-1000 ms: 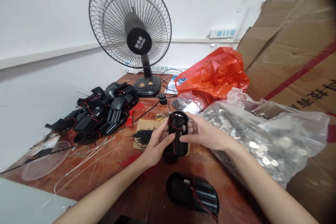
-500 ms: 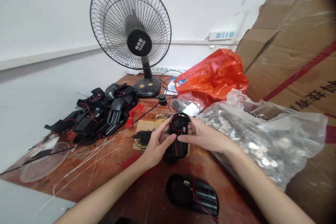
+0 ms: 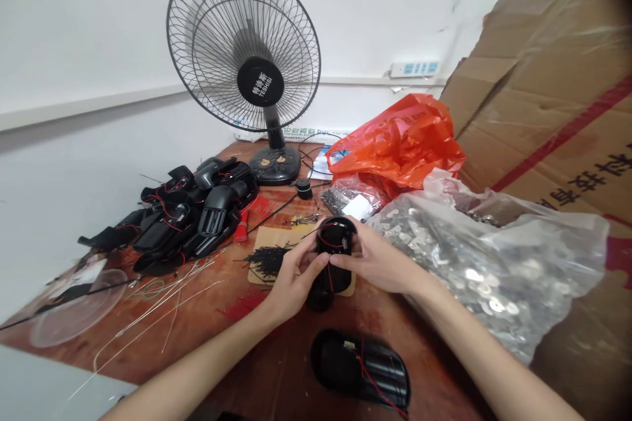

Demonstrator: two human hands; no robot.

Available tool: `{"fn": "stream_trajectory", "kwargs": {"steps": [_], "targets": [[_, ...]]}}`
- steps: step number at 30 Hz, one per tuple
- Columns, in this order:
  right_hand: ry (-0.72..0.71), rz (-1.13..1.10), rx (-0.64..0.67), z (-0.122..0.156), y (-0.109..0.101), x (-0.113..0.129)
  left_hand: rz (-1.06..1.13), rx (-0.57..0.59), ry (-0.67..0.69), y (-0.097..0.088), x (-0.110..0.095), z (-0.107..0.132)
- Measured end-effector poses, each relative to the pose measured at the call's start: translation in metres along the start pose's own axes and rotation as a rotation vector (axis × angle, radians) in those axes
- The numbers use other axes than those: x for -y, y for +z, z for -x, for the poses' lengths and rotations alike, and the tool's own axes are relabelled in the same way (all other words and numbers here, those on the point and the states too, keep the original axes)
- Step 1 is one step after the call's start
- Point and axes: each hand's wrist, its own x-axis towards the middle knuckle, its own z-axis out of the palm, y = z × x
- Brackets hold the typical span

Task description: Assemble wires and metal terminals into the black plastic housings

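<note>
Both hands grip a black plastic housing (image 3: 340, 276) with a rounded top and a red wire inside it. My left hand (image 3: 299, 273) is closed on its left side, thumb pressed on the front. From the right, my right hand (image 3: 372, 256) holds the other side, with its thumb also on the front. The two thumbs nearly meet at the middle. A second black housing (image 3: 328, 362) with a white connector and red wires lies on the table nearer to me. Just left of my left hand is a heap of short black wires (image 3: 266, 260) on a tan board (image 3: 269, 237).
Several black housings (image 3: 212, 210) are piled at the left, beside a bundle of red wires (image 3: 241, 227). A fan (image 3: 261, 79) stands at the back. To the right are an orange plastic bag (image 3: 399, 138), a clear bag of metal pieces (image 3: 494, 270) and a cardboard box (image 3: 533, 79).
The held housing has tilted slightly in my hands, so its inner cavity shows at a different angle. The camera view has shifted a little; the second housing lies as before.
</note>
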Motion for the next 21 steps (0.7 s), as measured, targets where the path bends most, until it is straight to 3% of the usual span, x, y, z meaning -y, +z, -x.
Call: {"fn": "stream_trajectory", "kwargs": {"steps": [9,14,21], "targets": [[0.021,0.052,-0.033,0.000,0.005,0.003,-0.006,-0.058,0.035,0.003,0.002,0.002],[0.010,0.055,-0.020,0.000,0.003,0.002,0.005,-0.015,0.044,0.002,0.006,0.002],[0.057,-0.069,0.159,0.002,-0.010,0.001,0.093,-0.013,-0.001,0.003,0.003,0.001]]}}
